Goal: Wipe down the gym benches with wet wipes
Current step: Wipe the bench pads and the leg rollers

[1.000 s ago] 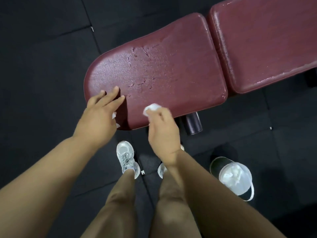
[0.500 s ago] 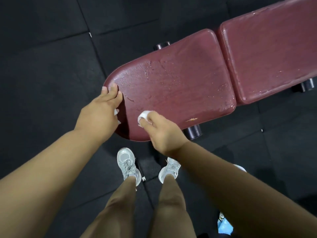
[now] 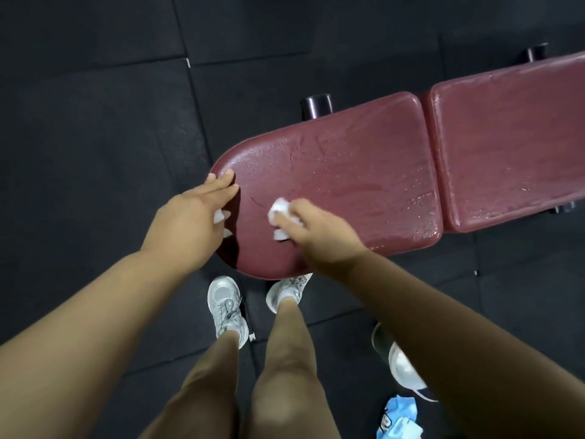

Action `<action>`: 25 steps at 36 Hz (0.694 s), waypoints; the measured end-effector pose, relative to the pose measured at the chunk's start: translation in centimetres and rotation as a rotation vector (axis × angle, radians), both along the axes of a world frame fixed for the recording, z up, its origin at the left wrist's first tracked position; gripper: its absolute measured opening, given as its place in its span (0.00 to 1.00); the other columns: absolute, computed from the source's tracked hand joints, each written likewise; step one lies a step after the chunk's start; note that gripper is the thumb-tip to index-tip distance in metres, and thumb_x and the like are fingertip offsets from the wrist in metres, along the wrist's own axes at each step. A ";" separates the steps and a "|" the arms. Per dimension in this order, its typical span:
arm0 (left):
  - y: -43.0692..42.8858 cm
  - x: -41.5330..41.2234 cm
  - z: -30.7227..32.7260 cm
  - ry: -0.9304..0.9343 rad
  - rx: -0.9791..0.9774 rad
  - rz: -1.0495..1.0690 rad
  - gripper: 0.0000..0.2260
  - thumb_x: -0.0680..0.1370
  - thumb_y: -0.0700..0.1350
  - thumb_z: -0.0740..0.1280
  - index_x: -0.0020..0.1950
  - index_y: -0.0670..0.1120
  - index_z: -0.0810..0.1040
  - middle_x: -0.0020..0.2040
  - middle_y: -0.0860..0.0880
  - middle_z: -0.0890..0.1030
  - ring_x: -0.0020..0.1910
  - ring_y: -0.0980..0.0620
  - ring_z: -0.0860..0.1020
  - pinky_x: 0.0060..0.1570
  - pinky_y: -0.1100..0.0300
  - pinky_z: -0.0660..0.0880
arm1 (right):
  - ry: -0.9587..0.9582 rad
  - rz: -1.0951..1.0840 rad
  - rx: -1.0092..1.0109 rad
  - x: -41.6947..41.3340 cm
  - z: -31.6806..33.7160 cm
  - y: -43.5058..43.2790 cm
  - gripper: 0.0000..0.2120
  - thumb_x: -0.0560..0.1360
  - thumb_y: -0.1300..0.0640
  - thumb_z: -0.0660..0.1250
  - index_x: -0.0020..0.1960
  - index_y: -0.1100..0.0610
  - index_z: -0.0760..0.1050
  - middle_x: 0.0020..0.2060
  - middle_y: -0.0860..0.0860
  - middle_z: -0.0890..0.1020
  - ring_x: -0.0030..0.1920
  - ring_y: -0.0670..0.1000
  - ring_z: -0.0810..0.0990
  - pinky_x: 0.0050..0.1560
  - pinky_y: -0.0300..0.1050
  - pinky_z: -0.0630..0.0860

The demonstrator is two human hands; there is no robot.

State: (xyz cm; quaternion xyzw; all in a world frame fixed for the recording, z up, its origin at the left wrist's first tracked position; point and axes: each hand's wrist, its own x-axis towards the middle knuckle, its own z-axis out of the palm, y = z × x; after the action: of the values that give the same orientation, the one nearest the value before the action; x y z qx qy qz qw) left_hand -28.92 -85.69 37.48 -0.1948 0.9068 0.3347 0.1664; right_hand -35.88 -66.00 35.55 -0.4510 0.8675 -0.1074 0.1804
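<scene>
Maroon bench (image 3: 348, 172) padding is glistening; my right grip (image 3: 319, 236) is pinching a crumpled white wipe (image 3: 280, 213) against its rounded end, while my left grip (image 3: 188, 224) is pressing straight-fingered there, white scraps (image 3: 220, 216) peeking beneath.

Maroon counter gleaming wet against a black floor

The padded counter (image 3: 348, 172) is showing a deep maroon, its grained skin glistening with pale wet speckles, and the tube ends (image 3: 315, 106) under it are showing black. The wet wipe (image 3: 280, 210) in the right hand (image 3: 319, 229) is showing bright white, and so is the second wipe (image 3: 220, 215) under the left hand (image 3: 186, 223). The floor (image 3: 95, 122) is lying matt black, with thin tile seams crossing it. The shoes (image 3: 226, 307) are showing silver-white with grey laces, and the trousers (image 3: 205, 391) are showing tan. A packet (image 3: 400, 419) is showing light blue and white; a tub (image 3: 402, 365) is showing a dark wall and white inside.
</scene>
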 end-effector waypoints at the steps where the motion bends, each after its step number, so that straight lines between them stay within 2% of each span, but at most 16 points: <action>1: -0.2 0.0 0.0 0.011 0.025 0.045 0.23 0.76 0.34 0.66 0.68 0.52 0.73 0.66 0.67 0.64 0.61 0.68 0.68 0.63 0.73 0.62 | 0.041 -0.010 0.029 -1.5 0.3 0.8 0.09 0.79 0.47 0.59 0.52 0.49 0.74 0.43 0.44 0.83 0.46 0.50 0.79 0.43 0.44 0.70; 2: -0.3 -0.1 0.0 0.013 0.072 0.098 0.23 0.75 0.33 0.65 0.67 0.51 0.74 0.65 0.67 0.66 0.56 0.67 0.72 0.62 0.73 0.65 | 0.097 -0.107 0.067 -3.5 0.3 1.9 0.08 0.79 0.46 0.59 0.52 0.48 0.73 0.43 0.43 0.83 0.47 0.49 0.78 0.45 0.44 0.69; 3: -0.4 -0.2 0.0 0.008 0.127 0.145 0.23 0.75 0.31 0.65 0.66 0.50 0.75 0.65 0.66 0.68 0.54 0.64 0.76 0.61 0.68 0.70 | 0.128 -0.235 0.080 -5.5 0.7 2.6 0.06 0.80 0.49 0.59 0.54 0.47 0.73 0.47 0.45 0.82 0.49 0.51 0.77 0.45 0.43 0.67; 4: -0.4 -0.3 0.0 0.018 0.154 0.171 0.23 0.74 0.31 0.65 0.66 0.49 0.75 0.65 0.64 0.70 0.54 0.61 0.78 0.61 0.62 0.73 | 0.126 -0.430 0.042 -7.2 0.5 3.3 0.09 0.79 0.56 0.59 0.58 0.50 0.74 0.53 0.51 0.79 0.52 0.55 0.76 0.45 0.43 0.66; 5: -0.4 -0.5 -0.1 0.035 0.141 0.179 0.22 0.74 0.32 0.66 0.66 0.48 0.75 0.66 0.61 0.71 0.56 0.58 0.78 0.62 0.60 0.72 | 0.100 -0.660 0.044 -8.9 0.4 3.6 0.14 0.77 0.61 0.58 0.61 0.54 0.74 0.58 0.57 0.75 0.54 0.58 0.74 0.45 0.42 0.64; 7: -0.5 -0.8 -0.5 0.066 0.063 0.191 0.22 0.74 0.35 0.69 0.67 0.47 0.74 0.69 0.55 0.71 0.65 0.55 0.73 0.66 0.62 0.66 | 0.078 -0.861 0.063 -10.9 0.8 2.9 0.17 0.75 0.65 0.58 0.63 0.59 0.72 0.61 0.60 0.70 0.56 0.57 0.72 0.46 0.40 0.61; 9: -0.5 -1.1 -0.7 0.054 0.008 0.189 0.23 0.73 0.36 0.69 0.68 0.46 0.73 0.70 0.52 0.70 0.69 0.51 0.68 0.68 0.60 0.63 | 0.079 -0.881 0.087 -10.7 0.8 0.9 0.17 0.74 0.67 0.57 0.62 0.60 0.71 0.58 0.58 0.68 0.51 0.55 0.70 0.47 0.40 0.63; 11: -0.3 -1.3 -0.7 0.040 0.018 0.194 0.23 0.73 0.34 0.67 0.68 0.45 0.73 0.70 0.50 0.70 0.67 0.50 0.69 0.66 0.56 0.68 | 0.084 -0.753 0.068 -8.8 0.4 -1.2 0.16 0.72 0.69 0.57 0.57 0.58 0.73 0.54 0.56 0.67 0.42 0.53 0.68 0.47 0.44 0.69; 12: -0.2 -1.4 -0.6 0.040 0.042 0.214 0.23 0.73 0.33 0.66 0.68 0.44 0.73 0.70 0.50 0.70 0.65 0.55 0.71 0.62 0.61 0.72 | 0.040 -0.613 0.064 -7.5 0.3 -2.0 0.14 0.72 0.67 0.57 0.54 0.55 0.72 0.53 0.52 0.69 0.39 0.53 0.68 0.46 0.45 0.70; 14: 0.2 -1.7 -0.4 0.029 0.102 0.279 0.21 0.75 0.31 0.63 0.67 0.44 0.73 0.69 0.51 0.69 0.51 0.70 0.71 0.47 0.78 0.70 | -0.071 -0.253 0.057 -5.1 0.7 -3.3 0.05 0.78 0.56 0.57 0.49 0.48 0.70 0.43 0.41 0.73 0.37 0.48 0.72 0.42 0.45 0.69; 16: 0.4 -1.8 -0.5 0.013 0.182 0.375 0.19 0.77 0.31 0.61 0.66 0.45 0.74 0.68 0.51 0.71 0.47 0.64 0.75 0.38 0.77 0.70 | -0.165 0.053 0.024 -4.3 1.3 -3.8 0.07 0.81 0.48 0.55 0.46 0.45 0.69 0.39 0.41 0.74 0.41 0.48 0.76 0.42 0.45 0.67; 18: 0.4 -1.9 -0.5 0.012 0.250 0.457 0.18 0.78 0.32 0.60 0.65 0.47 0.75 0.66 0.51 0.72 0.48 0.54 0.79 0.35 0.73 0.71 | -0.106 0.200 0.063 -5.7 1.7 -3.4 0.09 0.80 0.45 0.56 0.43 0.45 0.69 0.40 0.42 0.77 0.44 0.48 0.74 0.43 0.45 0.65; 20: 0.3 -1.9 -0.6 0.012 0.273 0.493 0.18 0.79 0.33 0.60 0.64 0.48 0.76 0.65 0.52 0.71 0.46 0.55 0.79 0.31 0.76 0.70 | -0.043 0.056 0.096 -8.5 1.9 -2.2 0.07 0.79 0.44 0.58 0.45 0.44 0.71 0.42 0.41 0.82 0.46 0.46 0.77 0.45 0.44 0.69; 21: 0.2 -1.9 -0.6 0.004 0.281 0.503 0.18 0.79 0.33 0.59 0.64 0.48 0.76 0.65 0.53 0.71 0.45 0.57 0.79 0.29 0.77 0.70 | -0.045 -0.116 0.071 -9.9 1.7 -1.6 0.05 0.79 0.49 0.60 0.50 0.44 0.74 0.47 0.44 0.82 0.48 0.47 0.78 0.46 0.43 0.70; 23: 0.2 -1.9 -0.4 -0.012 0.271 0.487 0.19 0.78 0.32 0.59 0.64 0.48 0.76 0.65 0.53 0.71 0.47 0.56 0.79 0.32 0.76 0.71 | 0.024 -0.444 0.067 -12.2 1.1 -0.6 0.12 0.78 0.63 0.60 0.59 0.55 0.75 0.55 0.52 0.75 0.51 0.51 0.76 0.49 0.37 0.69; 25: 0.1 -1.9 -0.1 -0.031 0.206 0.440 0.21 0.76 0.29 0.59 0.64 0.47 0.76 0.64 0.54 0.71 0.51 0.52 0.79 0.41 0.62 0.78 | -0.011 -0.679 -0.028 -13.0 0.6 -0.8 0.11 0.78 0.68 0.58 0.55 0.61 0.76 0.52 0.54 0.71 0.49 0.49 0.74 0.54 0.32 0.69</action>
State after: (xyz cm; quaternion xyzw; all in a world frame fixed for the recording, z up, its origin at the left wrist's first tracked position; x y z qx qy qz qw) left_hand -30.83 -85.57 37.43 -0.3746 0.8010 0.4506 0.1222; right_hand -48.83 -66.81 36.15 -0.1385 0.9655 -0.1759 0.1328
